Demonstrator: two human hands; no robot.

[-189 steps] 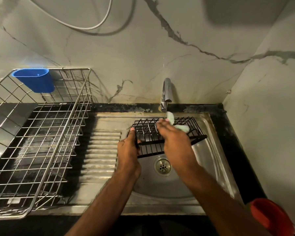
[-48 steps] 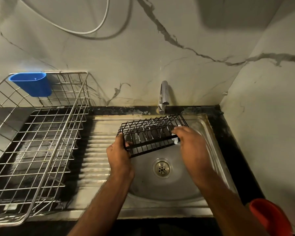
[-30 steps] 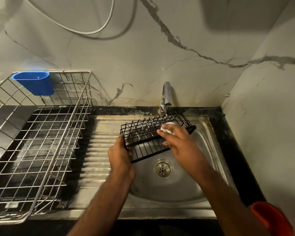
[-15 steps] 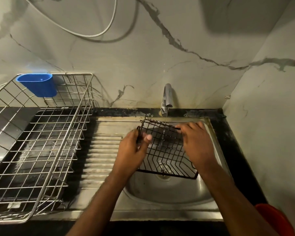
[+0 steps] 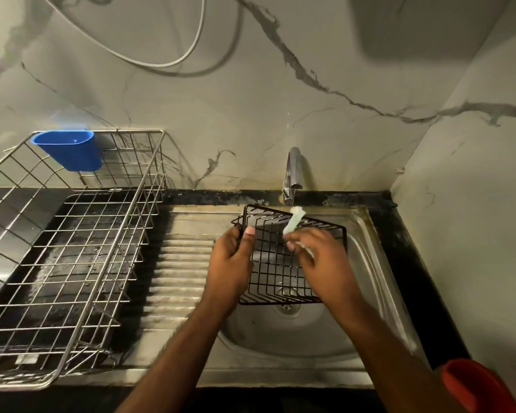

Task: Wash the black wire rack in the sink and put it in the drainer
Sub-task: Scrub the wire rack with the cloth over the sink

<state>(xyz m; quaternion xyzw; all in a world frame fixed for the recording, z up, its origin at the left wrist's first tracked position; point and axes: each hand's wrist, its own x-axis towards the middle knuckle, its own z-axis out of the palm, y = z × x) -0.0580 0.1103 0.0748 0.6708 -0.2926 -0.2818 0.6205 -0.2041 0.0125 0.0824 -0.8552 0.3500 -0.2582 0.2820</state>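
One black wire rack (image 5: 280, 257) over sink (image 5: 370, 263), left hand (image 5: 231, 263) gripping, right hand (image 5: 319, 257) pinching sponge (image 5: 294, 220)

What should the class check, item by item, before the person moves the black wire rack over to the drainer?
1. Left hand grips the black wire rack at its left edge: ok.
2. Right hand free to help carry: not ok, it pinches a pale cloth.
3. Rack held over the sink bowl, below the tap: ok.
4. Rack rinsed clean: cannot tell.
5. Water running: cannot tell.
6. Drainer has bare floor for the rack: ok; only a blue cup hangs on its rear rim.
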